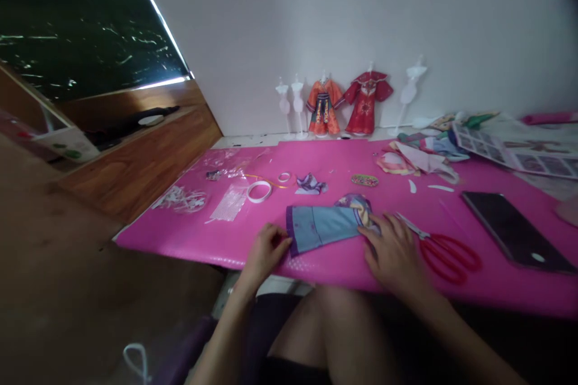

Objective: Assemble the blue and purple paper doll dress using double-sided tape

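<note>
A small light-blue doll dress (327,225) with a dark purple hem lies flat near the front edge of the pink table, its patterned top end turned right. At the hem's lower corner, my left hand (266,252) is closed in a pinch on the fabric. My right hand (392,249) grips the top end by the cream and purple trim, its fingers partly covering that part. Just right of this hand are red-handled scissors (445,252), blades pointing up and left. Behind the dress sits a folded purple patterned cloth piece (310,184).
White tape rolls (259,192), a clear sheet of strips (228,202) and loose white strips (180,198) lie left. A patterned oval case (365,180), fabric scraps (415,159) and a dark phone (515,228) are right. Dressed doll forms (368,102) stand along the wall.
</note>
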A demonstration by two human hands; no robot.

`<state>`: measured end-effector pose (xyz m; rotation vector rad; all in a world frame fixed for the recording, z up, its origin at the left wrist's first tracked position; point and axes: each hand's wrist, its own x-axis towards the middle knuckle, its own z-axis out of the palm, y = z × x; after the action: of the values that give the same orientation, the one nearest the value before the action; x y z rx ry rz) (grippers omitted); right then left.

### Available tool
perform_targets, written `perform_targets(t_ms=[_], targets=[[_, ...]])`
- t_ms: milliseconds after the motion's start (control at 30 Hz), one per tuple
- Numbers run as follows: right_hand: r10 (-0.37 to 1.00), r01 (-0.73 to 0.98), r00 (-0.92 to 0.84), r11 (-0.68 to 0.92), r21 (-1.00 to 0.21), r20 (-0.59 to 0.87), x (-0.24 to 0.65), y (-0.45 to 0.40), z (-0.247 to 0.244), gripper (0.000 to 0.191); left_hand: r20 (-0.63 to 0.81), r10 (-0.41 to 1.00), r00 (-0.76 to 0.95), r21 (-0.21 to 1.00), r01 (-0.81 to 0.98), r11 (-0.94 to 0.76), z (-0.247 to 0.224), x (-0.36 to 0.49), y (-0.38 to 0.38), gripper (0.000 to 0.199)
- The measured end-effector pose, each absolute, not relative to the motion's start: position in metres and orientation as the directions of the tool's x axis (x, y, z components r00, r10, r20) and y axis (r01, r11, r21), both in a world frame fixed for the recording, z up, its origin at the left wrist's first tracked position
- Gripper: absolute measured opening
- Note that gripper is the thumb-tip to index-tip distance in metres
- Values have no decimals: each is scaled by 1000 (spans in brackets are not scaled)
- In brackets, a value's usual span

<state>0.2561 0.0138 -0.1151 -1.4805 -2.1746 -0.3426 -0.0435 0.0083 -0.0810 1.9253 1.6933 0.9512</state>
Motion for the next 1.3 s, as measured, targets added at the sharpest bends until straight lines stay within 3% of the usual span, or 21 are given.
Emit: perform_targets(t_ms=[167, 300, 367, 467, 600, 733, 867, 1300], targets=[[757, 895, -369, 445, -12, 540, 261, 16, -127, 33, 245, 969, -32, 700, 697, -154, -84, -44, 5, 17], [790, 922, -314, 385, -28, 526, 259, 14, -132, 36, 322, 941, -103, 687, 709, -158, -86, -41, -6, 21], [788, 920, -311, 389, -37, 531, 258, 14, -131, 38, 449, 891, -67, 587, 774, -237, -89, -33, -10, 22], [775, 906, -335, 422, -44, 536, 257, 15, -127, 41, 597, 790, 139, 370, 826, -425, -99, -5, -10, 23], [769, 902, -336, 429, -51, 544, 259, 15, -126, 40, 552, 732, 399, 208, 785, -584, -123, 52, 0, 21], [781, 908, -275, 402, -115, 561, 261, 14, -131, 34, 554, 674, 488, 124, 752, -647, -140, 86, 12, 43], [798, 908, -245, 388, -158, 551, 262, 13, -132, 34, 439, 637, 633, 3, 708, -706, -141, 81, 19, 56], [814, 937, -301, 350, -6, 496, 260, 14, -131, 39, 403, 636, 658, -47, 709, -704, -135, 77, 18, 57]])
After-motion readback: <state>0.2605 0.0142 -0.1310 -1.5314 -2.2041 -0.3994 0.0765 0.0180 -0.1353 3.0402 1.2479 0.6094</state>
